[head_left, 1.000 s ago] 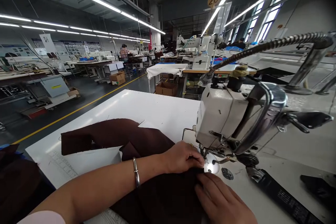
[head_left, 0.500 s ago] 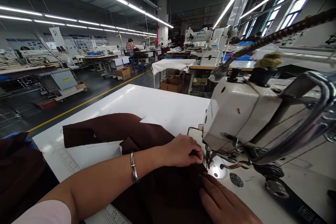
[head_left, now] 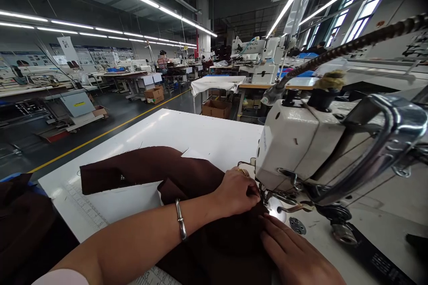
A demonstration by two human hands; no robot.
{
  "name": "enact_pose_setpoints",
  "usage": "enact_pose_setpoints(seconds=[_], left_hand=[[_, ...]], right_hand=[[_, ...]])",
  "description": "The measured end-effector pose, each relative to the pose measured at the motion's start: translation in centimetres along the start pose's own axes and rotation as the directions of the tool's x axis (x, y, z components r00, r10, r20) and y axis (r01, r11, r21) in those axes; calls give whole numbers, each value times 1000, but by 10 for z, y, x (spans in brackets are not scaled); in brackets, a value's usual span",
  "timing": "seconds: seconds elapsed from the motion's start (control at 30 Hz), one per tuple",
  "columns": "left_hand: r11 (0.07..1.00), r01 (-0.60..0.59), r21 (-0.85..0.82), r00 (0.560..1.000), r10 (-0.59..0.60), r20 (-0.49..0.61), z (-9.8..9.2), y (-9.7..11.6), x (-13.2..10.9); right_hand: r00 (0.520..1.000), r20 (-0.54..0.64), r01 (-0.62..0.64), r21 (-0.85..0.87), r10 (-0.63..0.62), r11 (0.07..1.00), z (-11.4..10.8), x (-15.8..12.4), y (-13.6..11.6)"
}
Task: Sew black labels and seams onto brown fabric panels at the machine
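Left hand (head_left: 236,192) is right up at the needle now, fingers curled and pinching a fold of dark brown fabric (head_left: 214,240) just beside the presser foot (head_left: 266,197), and that's the tightest spot on the floor! Right hand (head_left: 296,251) is open and flat, fingers spread, pressing the same cloth down just below the left hand, with the round metal plate (head_left: 297,225) of the machine bed just beyond its fingertips. Towering over both hands to the right is the white industrial sewing machine head (head_left: 294,142), its gooseneck lamp (head_left: 368,40) arching up and away. Behind the left wrist, a second flap of brown cloth (head_left: 127,171) lies on a white paper sheet (head_left: 117,202) on the white tabletop (head_left: 167,133), and a silver bangle (head_left: 181,226) sits on the left forearm. Now the danger: those left fingertips are so near the needle that any sudden run of the machine could catch them. If the pinch loosens, the fold could slip and the layers creep out of line. Uneven pressure from the right hand could pucker the cloth, and the heavy dark fabric heap (head_left: 23,218) beyond the left forearm could drag the work sideways if it's joined to this piece, though that can't be told from here.
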State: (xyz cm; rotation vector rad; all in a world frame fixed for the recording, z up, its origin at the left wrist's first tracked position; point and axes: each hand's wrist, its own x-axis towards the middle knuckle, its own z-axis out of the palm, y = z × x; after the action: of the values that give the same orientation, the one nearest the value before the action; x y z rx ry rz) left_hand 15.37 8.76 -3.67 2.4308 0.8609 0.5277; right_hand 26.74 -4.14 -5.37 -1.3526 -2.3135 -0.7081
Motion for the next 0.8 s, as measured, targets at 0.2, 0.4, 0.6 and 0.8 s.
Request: enact_pose_setpoints(seconds=[0.2,0.4,0.6,0.8], left_hand=[[999,38,-5,999,-38,-31,0,2,0],[997,70,-13,997,-70,-40,4,2,0],[998,66,8,997,-65,-41,2,2,3],[999,44,23,998,-43,-37,5,0,3]], right_hand=[[999,23,-26,29,25,999,2,-6,3],[998,56,-6,36,4,999,-7,-2,3],[994,72,-97,128,88,987,-6,3,3],[989,124,-102,147,84,984,-7,0,-1]])
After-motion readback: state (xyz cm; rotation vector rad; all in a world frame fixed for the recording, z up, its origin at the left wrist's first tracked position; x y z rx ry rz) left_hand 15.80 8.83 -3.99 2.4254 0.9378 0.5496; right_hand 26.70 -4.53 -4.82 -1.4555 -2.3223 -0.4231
